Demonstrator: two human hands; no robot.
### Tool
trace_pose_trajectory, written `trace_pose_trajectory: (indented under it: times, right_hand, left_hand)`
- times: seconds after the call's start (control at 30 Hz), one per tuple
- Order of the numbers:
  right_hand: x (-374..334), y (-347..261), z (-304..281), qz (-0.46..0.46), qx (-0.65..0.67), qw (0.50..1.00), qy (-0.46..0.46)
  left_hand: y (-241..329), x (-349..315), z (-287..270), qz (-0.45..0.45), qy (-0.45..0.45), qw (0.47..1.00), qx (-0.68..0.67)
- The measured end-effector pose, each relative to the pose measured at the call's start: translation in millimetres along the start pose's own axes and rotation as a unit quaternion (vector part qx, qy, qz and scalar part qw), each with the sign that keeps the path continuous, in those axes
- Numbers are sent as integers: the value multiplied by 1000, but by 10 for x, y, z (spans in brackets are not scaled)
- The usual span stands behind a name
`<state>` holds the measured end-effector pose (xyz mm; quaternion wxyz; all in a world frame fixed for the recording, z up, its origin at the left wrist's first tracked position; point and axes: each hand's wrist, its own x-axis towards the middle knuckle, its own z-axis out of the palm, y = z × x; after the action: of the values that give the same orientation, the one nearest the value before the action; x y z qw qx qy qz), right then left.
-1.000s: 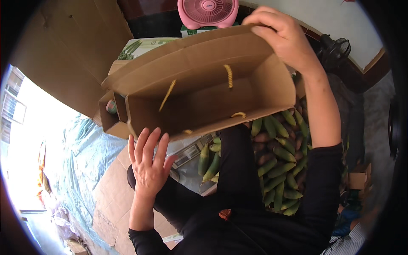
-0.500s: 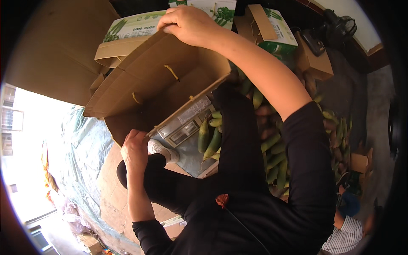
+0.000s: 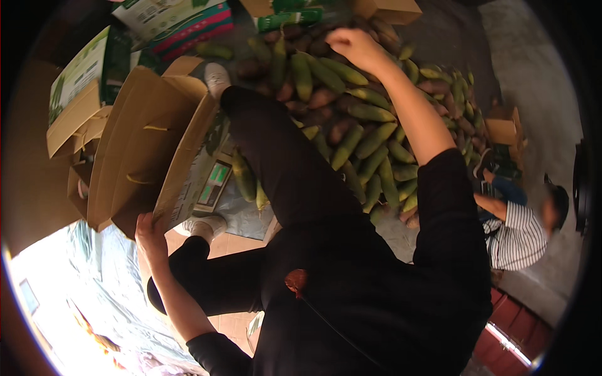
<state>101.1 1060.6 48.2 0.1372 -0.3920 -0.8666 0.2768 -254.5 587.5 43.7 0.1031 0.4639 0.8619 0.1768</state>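
An open cardboard box (image 3: 153,141) with yellow cord loops inside stands tilted before me at the left. My left hand (image 3: 150,237) is closed on its near edge. Beside the box, a scale (image 3: 213,188) shows a lit green display. My right hand (image 3: 356,49) is stretched out, slightly blurred, over the far part of a big heap of long green, radish-like vegetables (image 3: 373,141) mixed with reddish-brown ones. Its fingers are loosely bent and apart, with nothing visible in them. A few green vegetables (image 3: 243,175) lie between the scale and my leg.
Printed white-and-green cartons (image 3: 81,75) stand at the far left, and another brown box (image 3: 389,9) at the far edge. Plastic sheeting (image 3: 103,263) lies at the left. Another person in a striped shirt (image 3: 520,232) is at the right, near a small carton (image 3: 503,125).
My right hand has let go of the box's far flap and moved right, over the heap. My left hand still holds the near edge. The view has turned rightward.
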Motion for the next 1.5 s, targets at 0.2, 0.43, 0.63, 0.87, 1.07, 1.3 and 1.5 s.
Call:
trace_pose_trajectory:
  times: [0.2,0.43,0.63,0.87,1.07,1.3,1.5]
  right_hand:
    - [-1751,1433,292,201,-12,978,58]
    - [-3492,2368,831,308,-264,902,-146]
    - [-3521,1639,970,392,-344,831,-192]
    - [-3636,1746,961,325,-416,805,-270]
    - [-3634,1871,1038,291,-456,771,-335]
    - [-3445,1810,876,284,-483,770,-306]
    - [-2889,1437,290,404,-328,845,-123]
  left_hand:
    - [-71,-68,98,-30,-12,999,-3]
    - [5,66,336,10,10,999,49]
    - [57,-4,204,-61,0,994,96]
    - [-109,-80,307,-45,8,996,75]
    - [-61,-64,312,-35,17,998,56]
    - [16,-91,274,-75,10,997,10]
    - [-93,-134,310,-76,17,993,93]
